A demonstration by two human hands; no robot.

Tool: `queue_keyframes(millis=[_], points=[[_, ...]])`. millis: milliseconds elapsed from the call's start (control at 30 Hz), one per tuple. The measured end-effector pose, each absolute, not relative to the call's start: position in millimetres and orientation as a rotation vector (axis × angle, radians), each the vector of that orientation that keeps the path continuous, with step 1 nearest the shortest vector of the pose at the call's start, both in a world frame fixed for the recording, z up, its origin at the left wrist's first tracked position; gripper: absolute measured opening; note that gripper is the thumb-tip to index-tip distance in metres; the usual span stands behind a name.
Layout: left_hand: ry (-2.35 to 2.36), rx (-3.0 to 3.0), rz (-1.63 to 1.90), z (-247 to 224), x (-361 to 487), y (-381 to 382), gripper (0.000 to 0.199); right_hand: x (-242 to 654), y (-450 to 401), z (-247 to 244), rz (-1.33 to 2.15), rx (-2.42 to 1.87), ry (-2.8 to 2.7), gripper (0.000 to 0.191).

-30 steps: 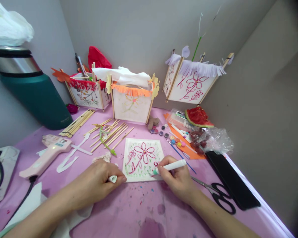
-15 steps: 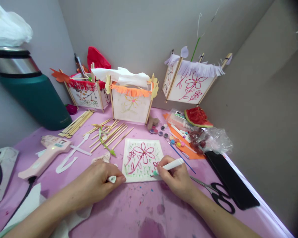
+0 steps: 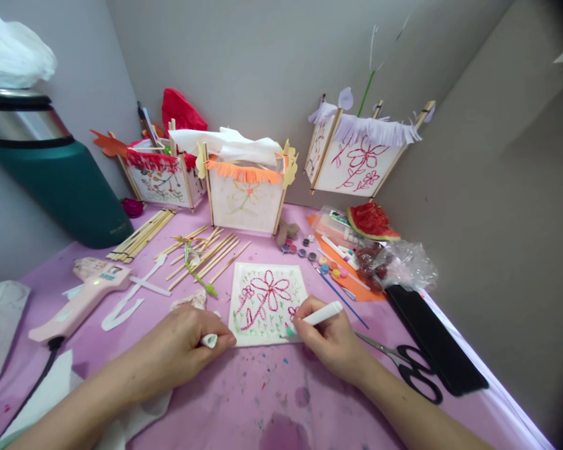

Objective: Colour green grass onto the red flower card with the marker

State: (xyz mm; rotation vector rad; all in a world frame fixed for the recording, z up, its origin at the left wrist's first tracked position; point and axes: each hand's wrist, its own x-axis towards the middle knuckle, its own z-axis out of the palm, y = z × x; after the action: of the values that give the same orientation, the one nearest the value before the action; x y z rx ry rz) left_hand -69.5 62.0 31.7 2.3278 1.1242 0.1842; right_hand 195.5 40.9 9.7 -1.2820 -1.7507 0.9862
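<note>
A white square panel with a red flower and small green marks lies on the pink tablecloth. My right hand is closed around a white marker, whose green tip is at the panel's lower right part. At the panel's lower left corner rests my left hand, its fingers wrapped round a white marker cap. Black-handled scissors lie to the right of my right hand.
Wooden sticks, a pink glue gun and a green bottle are at the left. Decorated lanterns stand behind the panel. Paint pots, a black case and a plastic bag lie at the right.
The whole view has shifted slightly. The green marker tip has moved a little left and down over the panel, while my left hand keeps its place at the corner.
</note>
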Motion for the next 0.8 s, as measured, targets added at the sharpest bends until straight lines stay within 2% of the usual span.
queue_keyframes(millis=[300, 567, 800], points=[[1.139, 2.288, 0.205, 31, -71, 61, 0.036, 201, 42, 16, 0.784, -1.282, -1.622, 0.015], [1.138, 2.275, 0.199, 36, -68, 61, 0.037, 197, 40, 6, 0.946, -1.276, -1.740, 0.011], [1.129, 2.277, 0.216, 35, -69, 61, 0.035, 197, 39, 10, 0.895, -1.287, -1.740, 0.011]])
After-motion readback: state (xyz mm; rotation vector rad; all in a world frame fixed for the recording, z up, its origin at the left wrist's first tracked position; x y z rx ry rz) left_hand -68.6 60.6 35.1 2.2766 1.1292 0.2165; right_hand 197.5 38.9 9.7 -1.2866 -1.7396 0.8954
